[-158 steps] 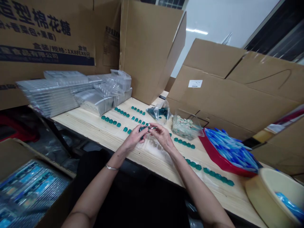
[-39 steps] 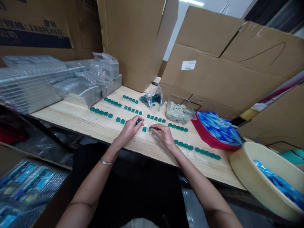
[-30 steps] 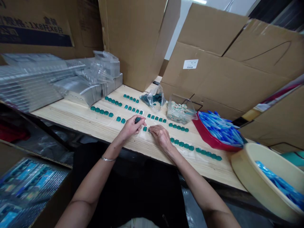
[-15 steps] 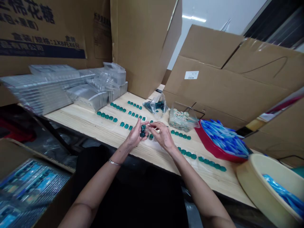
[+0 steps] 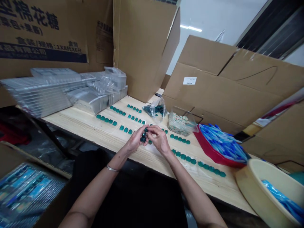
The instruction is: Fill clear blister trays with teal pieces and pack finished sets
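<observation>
my left hand (image 5: 135, 140) cups dark green pieces (image 5: 143, 138) above the desk (image 5: 78, 119); my right hand (image 5: 160, 140) pinches the uppermost piece (image 5: 145, 129), just left of its fingers (image 5: 155, 128), its long axis unclear.

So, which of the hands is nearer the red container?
Right. The right hand is apart from the red container, leftward in view; the left hand is farther leftward.
</observation>
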A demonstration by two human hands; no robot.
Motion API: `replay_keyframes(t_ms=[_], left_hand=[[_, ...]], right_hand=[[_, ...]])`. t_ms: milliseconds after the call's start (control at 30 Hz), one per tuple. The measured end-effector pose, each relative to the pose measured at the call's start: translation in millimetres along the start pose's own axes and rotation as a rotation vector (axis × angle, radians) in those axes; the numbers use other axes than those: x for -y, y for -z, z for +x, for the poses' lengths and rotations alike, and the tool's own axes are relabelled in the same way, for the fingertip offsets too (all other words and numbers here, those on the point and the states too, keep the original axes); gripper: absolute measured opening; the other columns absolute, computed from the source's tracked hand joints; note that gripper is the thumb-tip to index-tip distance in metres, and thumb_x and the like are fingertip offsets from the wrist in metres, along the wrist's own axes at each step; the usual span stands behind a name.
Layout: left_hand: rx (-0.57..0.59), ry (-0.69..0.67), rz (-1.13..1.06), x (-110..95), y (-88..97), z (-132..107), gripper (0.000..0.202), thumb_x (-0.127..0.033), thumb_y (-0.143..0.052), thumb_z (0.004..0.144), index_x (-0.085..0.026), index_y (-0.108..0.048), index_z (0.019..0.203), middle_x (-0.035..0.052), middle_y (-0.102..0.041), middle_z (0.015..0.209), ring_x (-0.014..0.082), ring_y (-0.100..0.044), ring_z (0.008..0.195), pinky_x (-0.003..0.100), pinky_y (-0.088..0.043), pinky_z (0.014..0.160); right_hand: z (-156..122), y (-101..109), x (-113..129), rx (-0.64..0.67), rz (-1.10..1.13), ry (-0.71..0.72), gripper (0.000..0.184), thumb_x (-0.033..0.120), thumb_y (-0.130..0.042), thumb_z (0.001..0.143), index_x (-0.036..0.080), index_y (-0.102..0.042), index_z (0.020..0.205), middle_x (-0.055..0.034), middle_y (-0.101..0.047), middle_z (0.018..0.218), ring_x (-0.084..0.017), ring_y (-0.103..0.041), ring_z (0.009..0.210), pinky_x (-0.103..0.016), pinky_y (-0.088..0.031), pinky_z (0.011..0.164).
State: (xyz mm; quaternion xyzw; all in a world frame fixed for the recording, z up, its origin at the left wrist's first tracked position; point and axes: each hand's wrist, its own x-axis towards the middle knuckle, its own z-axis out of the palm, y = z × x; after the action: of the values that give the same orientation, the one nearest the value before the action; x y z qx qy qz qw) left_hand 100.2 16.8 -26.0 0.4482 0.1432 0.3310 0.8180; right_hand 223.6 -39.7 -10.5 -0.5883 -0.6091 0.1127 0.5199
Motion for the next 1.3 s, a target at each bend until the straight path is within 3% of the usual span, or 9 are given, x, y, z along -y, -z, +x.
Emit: replay_keyframes(t_ms=[100,267,400,533,633,733,900,1133,1300], left_hand=[[0.014,-0.059,0.055,0.6,-1.2,-1.4,0.046,-0.048,-0.048,0.082,-0.017,-0.053,0.116,-0.0012,-0.051,0.062,0.007,-0.046,0.048,0.019,-0.033,0.044],[-0.061,-0.143,0.263,2.1,0.2,6.4,0.038,-0.042,-0.06,0.076,-0.014,-0.056,0.101,-0.0057,-0.046,0.054,0.0035,-0.036,0.039,0.018,-0.026,0.038],[-0.121,-0.139,0.312,3.1,0.4,10.0,0.035,-0.041,-0.061,0.075,-0.013,-0.056,0.096,-0.0076,-0.041,0.05,0.0029,-0.032,0.036,0.017,-0.024,0.035],[-0.064,-0.164,0.303,-0.2,-0.3,5.3,0.04,-0.039,-0.063,0.073,-0.017,-0.056,0.106,-0.0006,-0.053,0.077,0.0013,-0.037,0.042,0.017,-0.028,0.037],[-0.039,-0.181,0.358,-3.5,0.2,2.8,0.042,-0.036,-0.065,0.073,-0.019,-0.057,0.11,0.0023,-0.053,0.093,0.001,-0.04,0.047,0.016,-0.031,0.039],[-0.051,-0.169,0.347,-4.7,1.0,3.8,0.039,-0.036,-0.064,0.073,-0.018,-0.058,0.107,0.0024,-0.051,0.091,0.0003,-0.037,0.046,0.016,-0.029,0.037],[-0.047,-0.164,0.375,-4.1,2.6,6.1,0.035,-0.036,-0.063,0.074,-0.018,-0.059,0.103,0.0028,-0.051,0.092,0.0005,-0.038,0.046,0.016,-0.03,0.037],[0.03,-0.167,0.406,-5.0,5.5,3.6,0.034,-0.033,-0.062,0.075,-0.018,-0.06,0.105,0.0035,-0.054,0.093,-0.0001,-0.037,0.044,0.016,-0.029,0.038],[-0.017,-0.164,0.419,-5.0,5.1,4.4,0.031,-0.034,-0.062,0.075,-0.015,-0.061,0.1,0.0017,-0.055,0.083,0.0001,-0.037,0.04,0.017,-0.028,0.037]], right_hand=[[-1.0,3.5,2.0,-0.046,-0.004,-0.004,0.016,0.029,-0.06,0.075,0.02,-0.069,0.085,-0.0068,-0.063,0.094,-0.016,-0.06,0.085,-0.028,-0.049,0.075],[-1.4,12.2,-2.2,-0.029,0.347,-0.342,0.025,0.039,-0.063,0.074,0.018,-0.066,0.086,-0.0026,-0.065,0.074,-0.014,-0.061,0.068,-0.029,-0.05,0.07],[-4.3,15.5,-2.6,0.004,0.528,-0.381,0.034,0.035,-0.07,0.067,0.02,-0.063,0.096,-0.0016,-0.066,0.082,-0.012,-0.061,0.068,-0.028,-0.05,0.07],[-5.5,14.8,-2.4,-0.033,0.546,-0.384,0.034,0.034,-0.073,0.065,0.018,-0.065,0.095,-0.0014,-0.067,0.077,-0.012,-0.061,0.065,-0.026,-0.051,0.068],[-6.0,12.8,-3.9,-0.04,0.55,-0.408,0.034,0.037,-0.071,0.067,0.017,-0.065,0.093,-0.0013,-0.067,0.072,-0.012,-0.061,0.062,-0.027,-0.05,0.066],[-7.1,12.4,-4.5,-0.05,0.384,-0.317,0.031,0.038,-0.069,0.07,0.018,-0.066,0.094,-0.0019,-0.066,0.073,-0.013,-0.061,0.063,-0.028,-0.05,0.064],[-9.0,15.9,-5.4,-0.054,-0.034,0.032,0.022,0.031,-0.063,0.076,0.022,-0.069,0.095,-0.0052,-0.066,0.09,-0.016,-0.061,0.08,-0.028,-0.05,0.071],[-11.7,15.6,-13.2,-0.061,0.051,-0.113,0.024,0.036,-0.054,0.082,0.018,-0.067,0.091,-0.0038,-0.067,0.071,-0.016,-0.064,0.064,-0.028,-0.053,0.063],[-14.3,21.7,-0.5,-0.03,-0.146,0.037,0.022,0.03,-0.051,0.084,0.018,-0.066,0.096,-0.006,-0.067,0.085,-0.016,-0.063,0.073,-0.028,-0.052,0.07]])
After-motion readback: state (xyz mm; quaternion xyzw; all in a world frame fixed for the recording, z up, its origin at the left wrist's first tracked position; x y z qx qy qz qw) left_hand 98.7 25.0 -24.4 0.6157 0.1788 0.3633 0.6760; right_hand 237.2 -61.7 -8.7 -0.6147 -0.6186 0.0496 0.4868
